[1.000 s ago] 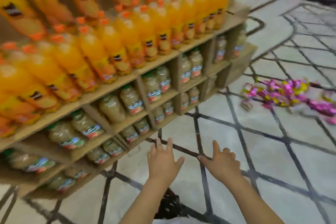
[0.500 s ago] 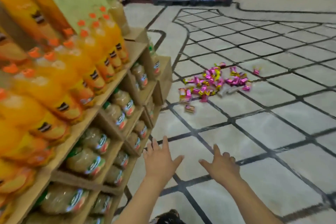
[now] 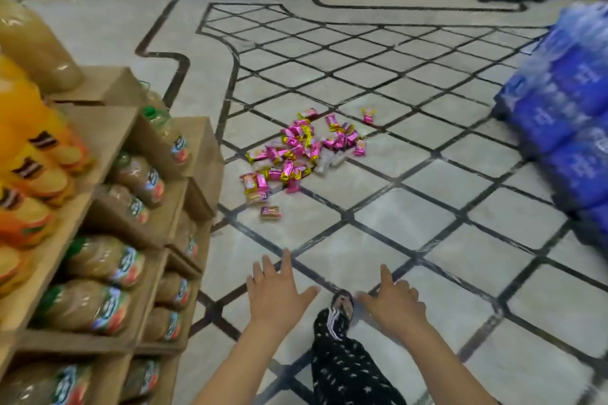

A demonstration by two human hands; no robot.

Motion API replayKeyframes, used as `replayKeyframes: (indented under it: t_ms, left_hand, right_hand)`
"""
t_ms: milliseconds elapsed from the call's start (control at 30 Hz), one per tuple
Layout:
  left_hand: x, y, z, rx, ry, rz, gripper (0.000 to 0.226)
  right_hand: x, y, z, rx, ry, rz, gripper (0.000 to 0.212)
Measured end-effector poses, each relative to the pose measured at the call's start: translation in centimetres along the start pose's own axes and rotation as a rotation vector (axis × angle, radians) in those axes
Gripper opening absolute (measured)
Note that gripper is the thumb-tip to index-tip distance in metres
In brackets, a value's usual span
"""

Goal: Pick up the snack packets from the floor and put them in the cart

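Observation:
A heap of several pink and gold snack packets [image 3: 301, 151] lies on the tiled floor ahead, in the middle of the head view. One packet [image 3: 270, 212] lies apart, nearest to me, and another [image 3: 369, 115] lies apart at the far right of the heap. My left hand [image 3: 276, 293] is held out low in front of me, palm down, fingers spread, holding nothing. My right hand [image 3: 393, 301] is beside it, fingers relaxed, also empty. Both hands are well short of the packets. No cart is in view.
A wooden shelf rack [image 3: 108, 207] with orange and pale juice bottles stands close on my left. Stacked blue packs of bottles [image 3: 566, 128] stand on the right. My leg in dark patterned trousers and a sandal [image 3: 342, 306] steps forward between my hands. More shelves line the far wall.
The view has swung right and forward past the juice rack. The packet heap has come to the centre and looks nearer. Both hands stay open and empty.

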State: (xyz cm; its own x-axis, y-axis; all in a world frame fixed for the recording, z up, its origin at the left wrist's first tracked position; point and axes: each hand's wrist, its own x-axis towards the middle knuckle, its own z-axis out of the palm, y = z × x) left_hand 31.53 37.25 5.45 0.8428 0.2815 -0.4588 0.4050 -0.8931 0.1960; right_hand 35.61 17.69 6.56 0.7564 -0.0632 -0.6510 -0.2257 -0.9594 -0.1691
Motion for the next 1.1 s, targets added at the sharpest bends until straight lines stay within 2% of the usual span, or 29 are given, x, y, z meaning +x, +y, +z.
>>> replayKeyframes:
  t_ms: [267, 400, 533, 800, 1000, 1100]
  left_hand:
    - [14.8, 5.1, -7.8, -0.015, 0.035, -0.094, 0.098]
    - [22.0, 9.4, -12.1, -0.039, 0.088, -0.077, 0.098]
    - [27.7, 12.4, -14.1, -0.030, 0.066, -0.060, 0.097]
    - [42.9, 14.2, -17.2, -0.015, -0.011, -0.018, 0.097]
    - [55.0, 16.9, -23.0, -0.030, 0.009, 0.107, 0.095]
    - [60.0, 19.1, -24.7, 0.048, -0.066, 0.167, 0.097]
  right_hand:
    - [14.5, -7.8, -12.7, 0.021, 0.041, -0.170, 0.087]
    - [20.9, -10.4, -19.7, -0.028, 0.086, -0.196, 0.085]
    - [26.6, -12.3, -23.7, -0.041, 0.101, -0.187, 0.081]
    - [38.4, -16.0, -26.7, -0.017, -0.024, -0.041, 0.085]
    - [45.7, -19.6, -32.9, 0.052, -0.029, 0.079, 0.086]
    - [48.5, -19.7, -35.9, 0.101, 0.009, 0.139, 0.084]
